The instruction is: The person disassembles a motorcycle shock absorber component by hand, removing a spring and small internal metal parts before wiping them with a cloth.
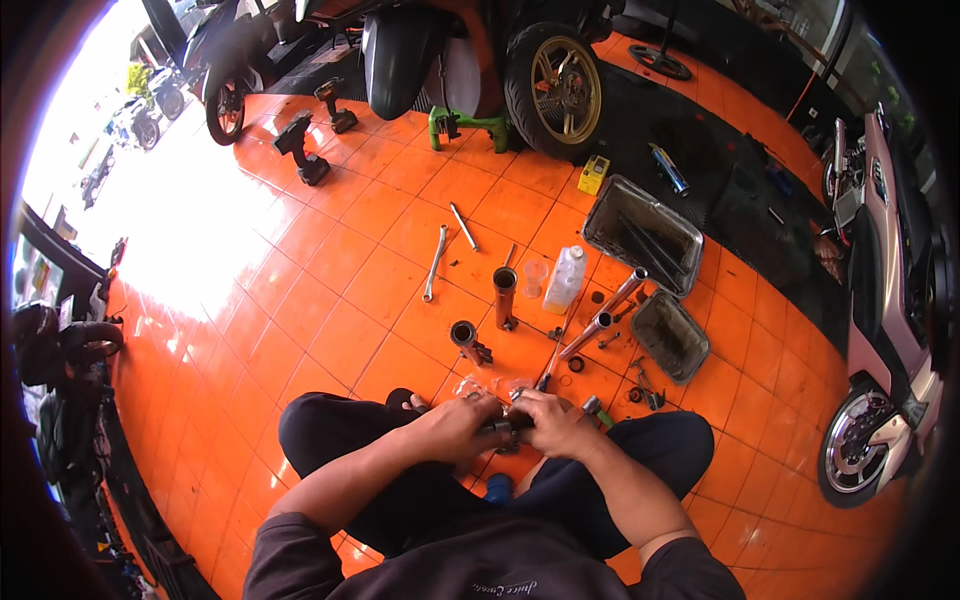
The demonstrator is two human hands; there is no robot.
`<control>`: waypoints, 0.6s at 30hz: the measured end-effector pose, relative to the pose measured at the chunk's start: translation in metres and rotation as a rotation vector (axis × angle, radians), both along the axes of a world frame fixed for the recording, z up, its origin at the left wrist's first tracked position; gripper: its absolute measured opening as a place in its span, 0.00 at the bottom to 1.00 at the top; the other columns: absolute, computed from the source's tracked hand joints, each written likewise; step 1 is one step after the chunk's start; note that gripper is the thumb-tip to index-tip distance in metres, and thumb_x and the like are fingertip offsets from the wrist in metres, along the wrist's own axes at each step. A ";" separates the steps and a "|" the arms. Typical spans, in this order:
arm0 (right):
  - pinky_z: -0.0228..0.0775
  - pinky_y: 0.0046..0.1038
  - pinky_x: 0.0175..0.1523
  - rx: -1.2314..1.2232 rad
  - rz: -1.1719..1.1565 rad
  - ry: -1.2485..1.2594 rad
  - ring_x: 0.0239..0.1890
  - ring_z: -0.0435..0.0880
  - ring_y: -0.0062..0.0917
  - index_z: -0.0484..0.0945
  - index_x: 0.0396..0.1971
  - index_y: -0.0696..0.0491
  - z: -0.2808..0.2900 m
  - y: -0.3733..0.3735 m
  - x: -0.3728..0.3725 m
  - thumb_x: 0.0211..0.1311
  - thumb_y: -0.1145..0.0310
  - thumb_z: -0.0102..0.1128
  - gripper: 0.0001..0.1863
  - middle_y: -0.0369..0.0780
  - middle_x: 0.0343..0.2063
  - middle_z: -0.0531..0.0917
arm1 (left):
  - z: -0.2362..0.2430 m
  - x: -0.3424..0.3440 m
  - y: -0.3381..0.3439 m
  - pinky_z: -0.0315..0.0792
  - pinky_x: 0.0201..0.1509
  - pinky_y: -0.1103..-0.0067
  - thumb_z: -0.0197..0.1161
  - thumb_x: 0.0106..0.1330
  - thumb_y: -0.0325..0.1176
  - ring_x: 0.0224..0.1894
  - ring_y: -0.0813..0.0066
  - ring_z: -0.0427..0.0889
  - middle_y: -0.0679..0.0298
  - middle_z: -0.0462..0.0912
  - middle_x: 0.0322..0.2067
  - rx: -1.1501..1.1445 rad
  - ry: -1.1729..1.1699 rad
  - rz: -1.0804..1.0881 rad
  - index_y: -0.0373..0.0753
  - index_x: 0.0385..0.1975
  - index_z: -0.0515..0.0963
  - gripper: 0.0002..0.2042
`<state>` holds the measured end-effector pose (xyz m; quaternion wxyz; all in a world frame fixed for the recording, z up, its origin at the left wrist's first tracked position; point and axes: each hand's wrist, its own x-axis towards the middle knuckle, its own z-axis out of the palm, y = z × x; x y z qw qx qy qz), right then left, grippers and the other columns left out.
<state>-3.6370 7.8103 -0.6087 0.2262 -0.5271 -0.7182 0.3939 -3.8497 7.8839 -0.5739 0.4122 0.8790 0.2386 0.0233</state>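
Note:
My left hand (462, 425) and my right hand (556, 426) come together above my crossed legs. Their fingers are curled round a small dark metal part (506, 432), mostly covered by the hands, so its exact kind does not show. A thin dark-ended rod (546, 378) sticks up beside the right fingers; whether it is held or lies behind them is unclear. Just beyond stand two dark fork lower legs, one nearer (466, 338) and one farther (504, 298). To their right, two shiny fork tubes (586, 338) lean or lie at a slant.
Farther out are a spanner (435, 263), a metal bar (465, 228), a clear plastic bottle (565, 279), a large tray (610, 196) and a smaller tray (671, 335). Two cordless drills (301, 150) stand at upper left. A motorcycle wheel (556, 90) and a parked scooter (880, 300) border the floor.

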 end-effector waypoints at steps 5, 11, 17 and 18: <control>0.73 0.38 0.50 -0.057 -0.064 -0.014 0.47 0.79 0.44 0.76 0.51 0.50 -0.009 -0.011 -0.007 0.60 0.62 0.55 0.19 0.48 0.43 0.78 | -0.006 0.004 0.011 0.75 0.31 0.77 0.55 0.69 0.50 0.26 0.74 0.81 0.61 0.81 0.27 -0.585 0.173 0.311 0.40 0.52 0.73 0.21; 0.70 0.40 0.52 -0.256 0.185 -0.247 0.45 0.81 0.42 0.78 0.46 0.50 -0.002 0.001 -0.012 0.60 0.59 0.58 0.17 0.45 0.36 0.82 | -0.005 -0.001 0.013 0.72 0.21 0.84 0.52 0.72 0.48 0.17 0.80 0.78 0.63 0.81 0.23 -0.706 0.429 0.224 0.41 0.53 0.73 0.20; 0.70 0.40 0.53 -0.011 -0.025 -0.195 0.45 0.80 0.42 0.73 0.53 0.50 -0.005 -0.007 -0.039 0.54 0.58 0.65 0.27 0.48 0.43 0.76 | -0.061 -0.033 0.018 0.73 0.20 0.83 0.53 0.70 0.45 0.18 0.78 0.79 0.61 0.81 0.29 -0.318 0.070 0.067 0.43 0.53 0.74 0.18; 0.70 0.40 0.54 -0.086 0.017 -0.151 0.48 0.78 0.44 0.69 0.58 0.49 -0.006 -0.005 -0.037 0.55 0.57 0.64 0.30 0.48 0.47 0.74 | -0.051 -0.029 0.020 0.73 0.22 0.81 0.54 0.69 0.46 0.19 0.77 0.79 0.60 0.81 0.29 -0.403 0.178 0.118 0.42 0.52 0.75 0.19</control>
